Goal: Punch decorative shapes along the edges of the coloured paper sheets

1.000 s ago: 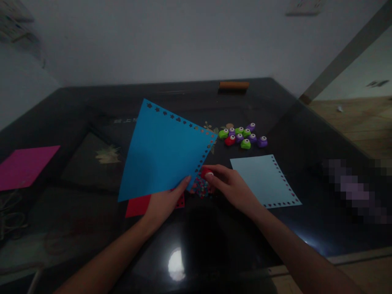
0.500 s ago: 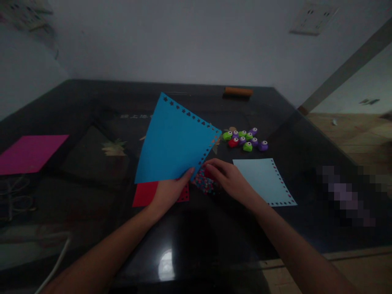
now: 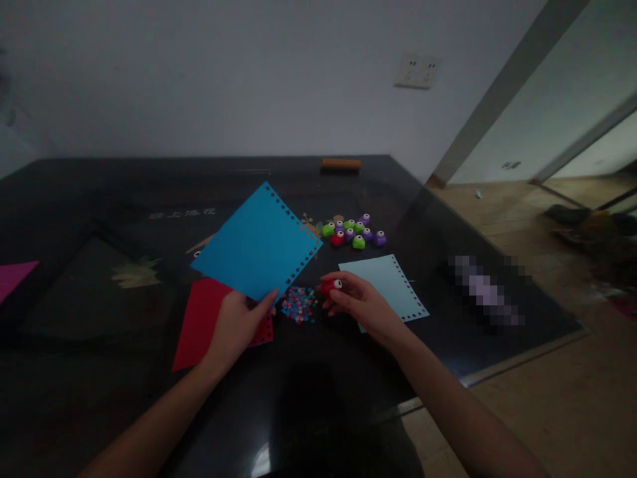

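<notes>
My left hand (image 3: pixel 237 325) pinches the near corner of a bright blue paper sheet (image 3: pixel 256 244) whose right edge carries a row of punched holes; the sheet is lifted off the dark table (image 3: pixel 89 212). My right hand (image 3: pixel 359 303) holds a small red paper punch (image 3: pixel 330 286) just right of a little heap of coloured paper bits (image 3: pixel 298 305). A red sheet (image 3: pixel 202 318) lies under my left hand. A pale blue sheet (image 3: pixel 385 282) with punched edges lies partly under my right hand.
A cluster of green, purple and red small punches (image 3: pixel 353 233) sits behind the sheets. An orange-brown bar (image 3: pixel 341 163) lies at the table's far edge. A magenta sheet (image 3: pixel 12 277) is at the far left. The table's right edge borders wooden floor (image 3: pixel 537 252).
My left hand has swung the blue sheet left and lower, away from the punch. My right hand has pulled the red punch off the sheet's edge. The view has turned to the right.
</notes>
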`<move>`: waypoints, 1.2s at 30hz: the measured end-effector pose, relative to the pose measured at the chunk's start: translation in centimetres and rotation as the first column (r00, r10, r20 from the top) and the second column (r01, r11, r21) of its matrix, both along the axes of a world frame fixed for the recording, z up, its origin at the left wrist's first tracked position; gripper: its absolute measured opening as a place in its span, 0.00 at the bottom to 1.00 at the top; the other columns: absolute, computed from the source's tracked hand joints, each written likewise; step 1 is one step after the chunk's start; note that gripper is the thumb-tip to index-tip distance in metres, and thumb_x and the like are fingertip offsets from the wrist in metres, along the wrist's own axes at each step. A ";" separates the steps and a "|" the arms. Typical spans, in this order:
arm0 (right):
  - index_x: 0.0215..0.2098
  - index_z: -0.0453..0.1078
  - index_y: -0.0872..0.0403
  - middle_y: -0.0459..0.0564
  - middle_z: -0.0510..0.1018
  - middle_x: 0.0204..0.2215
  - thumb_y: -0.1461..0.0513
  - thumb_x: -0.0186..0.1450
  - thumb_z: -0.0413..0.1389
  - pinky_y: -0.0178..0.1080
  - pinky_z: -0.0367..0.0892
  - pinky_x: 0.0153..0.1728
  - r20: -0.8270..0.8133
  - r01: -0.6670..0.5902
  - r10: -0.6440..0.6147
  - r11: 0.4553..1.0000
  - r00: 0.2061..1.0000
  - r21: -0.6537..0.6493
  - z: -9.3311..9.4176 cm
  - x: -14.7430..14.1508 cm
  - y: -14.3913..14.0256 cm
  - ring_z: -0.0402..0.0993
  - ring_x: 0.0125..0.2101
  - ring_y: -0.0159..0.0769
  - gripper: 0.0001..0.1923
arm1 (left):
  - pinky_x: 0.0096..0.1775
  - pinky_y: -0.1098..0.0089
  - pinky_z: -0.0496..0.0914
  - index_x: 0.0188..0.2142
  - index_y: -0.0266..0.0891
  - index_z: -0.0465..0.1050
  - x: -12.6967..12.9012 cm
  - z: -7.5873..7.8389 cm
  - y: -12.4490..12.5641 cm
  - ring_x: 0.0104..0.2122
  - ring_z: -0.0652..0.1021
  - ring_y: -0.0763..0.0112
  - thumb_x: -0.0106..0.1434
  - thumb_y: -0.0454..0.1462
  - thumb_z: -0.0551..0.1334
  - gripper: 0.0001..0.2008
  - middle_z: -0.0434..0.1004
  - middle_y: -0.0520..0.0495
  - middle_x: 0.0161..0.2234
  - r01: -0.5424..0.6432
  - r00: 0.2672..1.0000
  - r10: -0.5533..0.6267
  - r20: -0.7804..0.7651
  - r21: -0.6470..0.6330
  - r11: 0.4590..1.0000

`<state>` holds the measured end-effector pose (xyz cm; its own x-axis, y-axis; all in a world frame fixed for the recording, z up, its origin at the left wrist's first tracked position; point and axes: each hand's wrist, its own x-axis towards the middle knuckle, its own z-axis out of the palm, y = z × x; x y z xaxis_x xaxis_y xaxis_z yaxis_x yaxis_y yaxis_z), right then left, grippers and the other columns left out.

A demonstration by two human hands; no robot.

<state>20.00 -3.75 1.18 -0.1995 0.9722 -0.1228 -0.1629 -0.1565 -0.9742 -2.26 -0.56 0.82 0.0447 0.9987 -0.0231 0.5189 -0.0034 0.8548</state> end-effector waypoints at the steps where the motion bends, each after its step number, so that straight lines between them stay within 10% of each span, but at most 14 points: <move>1: 0.43 0.69 0.51 0.47 0.74 0.38 0.59 0.57 0.61 0.35 0.70 0.31 0.001 0.012 -0.012 1.000 1.000 0.013 -0.1 0.1 -0.1 0.72 0.31 0.30 0.15 | 0.28 0.65 0.70 0.24 0.36 0.71 0.0 -0.1 0.1 0.24 0.78 0.60 0.51 0.48 0.61 0.16 0.78 0.46 0.21 -0.004 1.000 0.004 -0.008 -0.001 1.000; 19: 0.42 0.70 0.51 0.48 0.78 0.35 0.61 0.53 0.63 0.37 0.69 0.27 -0.056 0.398 -0.394 0.901 0.917 0.174 1.2 3.2 -0.8 0.73 0.24 0.30 0.18 | 0.26 0.71 0.66 0.26 0.37 0.68 0.5 -0.6 -0.6 0.20 0.73 0.69 0.53 0.46 0.63 0.14 0.72 0.52 0.18 0.086 0.972 -0.085 0.218 0.005 0.996; 36: 0.44 0.69 0.56 0.51 0.78 0.36 0.58 0.53 0.61 0.39 0.72 0.32 0.235 0.486 -0.659 0.709 0.714 0.511 1.9 10.8 8.5 0.76 0.29 0.35 0.20 | 0.26 0.69 0.67 0.25 0.37 0.67 0.5 -0.4 -0.3 0.20 0.74 0.67 0.51 0.46 0.62 0.14 0.73 0.52 0.17 0.048 0.976 -0.044 0.213 -0.016 0.999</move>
<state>30.82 4.78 3.10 0.3921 0.8516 0.3479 0.2980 0.2402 -0.9238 -1.78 -0.89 0.40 0.0969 0.9949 -0.0292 0.3252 -0.0040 0.9456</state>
